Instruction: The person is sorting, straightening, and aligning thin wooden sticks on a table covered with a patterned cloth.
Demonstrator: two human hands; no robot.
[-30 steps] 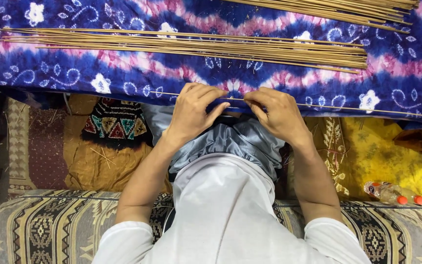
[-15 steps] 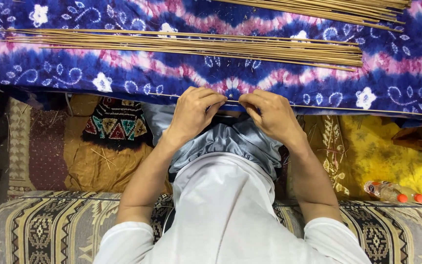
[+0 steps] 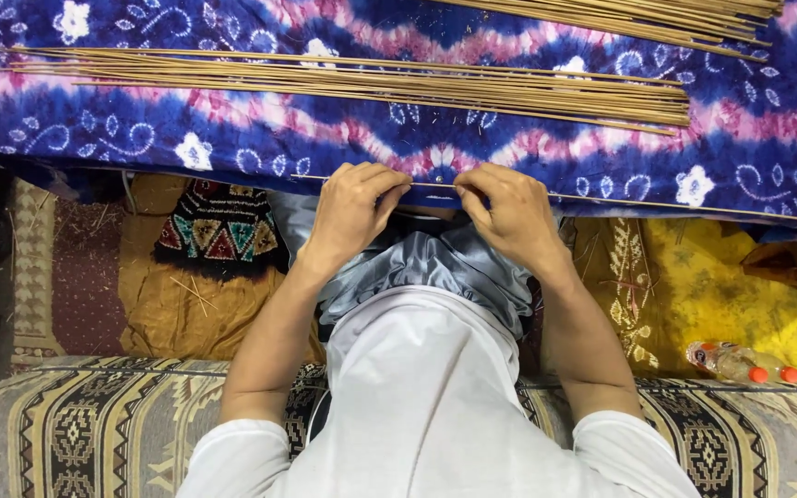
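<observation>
Thin tan stick — level, cloth-edge

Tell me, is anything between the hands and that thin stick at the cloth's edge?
Nothing visible is. The left hand and right hand both already pinch the thin stick, which lies along the near edge of the blue cloth. The stick pile lies farther away.

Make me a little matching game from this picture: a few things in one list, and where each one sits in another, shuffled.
Things:
1. bundle of thin sticks
2. single stick
3. plastic bottle
4. patterned pouch

Places:
A. lying at lower right, beside the yellow cloth
B. pinched between the left hand and right hand
C. spread across the blue tie-dye cloth
D. on the brown cloth, left of the left hand

Pairs: 1-C, 2-B, 3-A, 4-D
</observation>
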